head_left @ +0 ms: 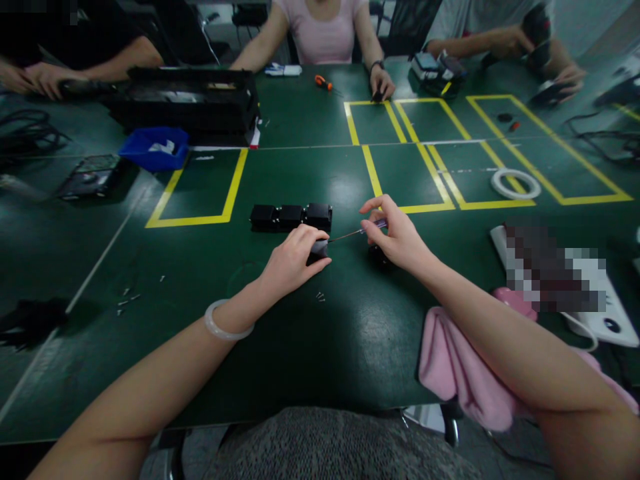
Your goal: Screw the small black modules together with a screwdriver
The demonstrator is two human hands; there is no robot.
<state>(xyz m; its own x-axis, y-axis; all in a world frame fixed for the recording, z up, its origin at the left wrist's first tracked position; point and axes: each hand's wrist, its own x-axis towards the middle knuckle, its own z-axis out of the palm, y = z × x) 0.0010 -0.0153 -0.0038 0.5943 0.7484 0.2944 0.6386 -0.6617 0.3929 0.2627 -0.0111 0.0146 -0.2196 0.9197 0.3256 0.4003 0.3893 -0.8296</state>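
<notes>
My left hand (299, 256) is closed around a small black block (320, 249) on the green table, thumb on the near side and fingers over the top. In my right hand (393, 233) is a thin screwdriver (350, 233), held almost level, its tip meeting the right end of the block. Just beyond my left hand stands a row of black blocks (291, 216). Another dark piece (379, 255) sits under my right hand, partly hidden. A few small screws (321, 296) lie on the near side of the block.
More loose screws (129, 297) lie at left. A blue bin (156, 148) stands by a long black housing (185, 107). Yellow tape marks boxes beyond; a white tape ring (516, 183) rests there. A pink cloth (463, 367) hangs at the near right edge. Several co-workers sit opposite.
</notes>
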